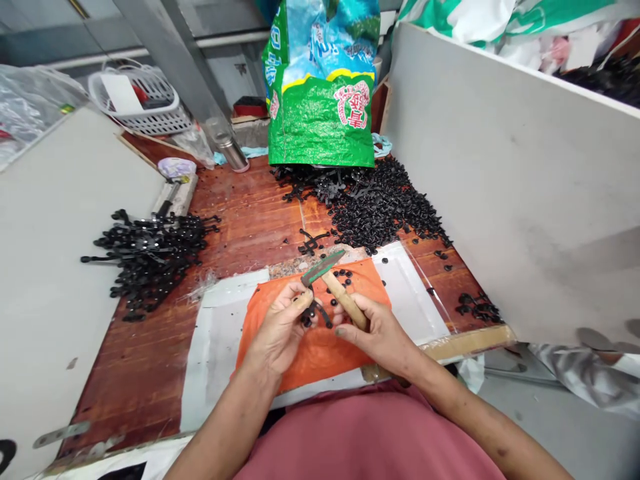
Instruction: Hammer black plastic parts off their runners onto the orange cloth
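My right hand (374,327) is closed round the wooden handle of a hammer (345,299), whose narrow green-and-dark head points up and away. In the fingers of my left hand (284,320) is a small black branched part (320,312) with rounded ends; its exact kind I cannot tell. Both hands are close together over an orange cloth (280,363). Several small black round pieces (342,281) lie on the cloth behind the hammer handle. My left fingers partly hide the black part.
A heap of black branched parts (150,260) lies at the left. Small black pieces (385,207) spread below a green bag (320,127) at the back. A steel flask (233,152) and white basket (165,120) stand back left. Grey panels (500,153) flank the wooden table (240,220).
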A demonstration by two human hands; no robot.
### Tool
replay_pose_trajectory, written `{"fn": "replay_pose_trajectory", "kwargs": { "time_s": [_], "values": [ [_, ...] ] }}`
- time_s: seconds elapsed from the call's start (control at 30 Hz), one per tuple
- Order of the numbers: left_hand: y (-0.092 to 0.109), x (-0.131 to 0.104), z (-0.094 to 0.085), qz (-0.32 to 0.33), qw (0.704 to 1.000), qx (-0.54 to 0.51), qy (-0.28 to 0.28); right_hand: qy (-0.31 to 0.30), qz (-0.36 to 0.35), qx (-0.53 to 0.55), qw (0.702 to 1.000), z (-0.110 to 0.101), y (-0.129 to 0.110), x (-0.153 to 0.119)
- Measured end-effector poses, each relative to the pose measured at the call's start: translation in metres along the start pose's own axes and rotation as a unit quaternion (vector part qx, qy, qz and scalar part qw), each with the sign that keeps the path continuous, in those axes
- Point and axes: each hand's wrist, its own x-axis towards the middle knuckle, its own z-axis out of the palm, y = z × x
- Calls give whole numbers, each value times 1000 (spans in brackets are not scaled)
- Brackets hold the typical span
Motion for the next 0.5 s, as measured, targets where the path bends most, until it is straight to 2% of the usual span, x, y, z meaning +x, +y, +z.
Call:
{"fn": "replay_pose_trajectory", "kwargs": {
  "time_s": [0.1, 0.2, 0.27, 0.33, 0.37, 0.4, 0.43, 0.5],
  "values": [
    [-6, -1, 3, 1, 1000, -16, -4, -8, 8, 17, 1000, 7, 0, -1],
    [-13, -2, 3, 10, 1000, -3, 2, 35, 19, 52, 998, 13, 6, 0],
    [-18, -3, 1, 22, 999, 37, 11, 68, 33, 79, 994, 14, 9, 2],
    [-21, -4, -4, 53, 989, 137, 9, 88, 32, 75, 993, 12, 10, 5],
    [-22, -5, -7, 85, 973, 215, 5, 93, 28, 62, 993, 11, 10, 5],
    [-22, -6, -10, 130, 943, 307, 8, 96, 22, 50, 994, 10, 9, 6],
    [-21, -7, -13, 185, 897, 401, 19, 94, 17, 43, 994, 9, 9, 6],
    [-19, -11, -18, 295, 776, 555, 57, 78, 17, 47, 996, 8, 9, 6]
  ]
}}
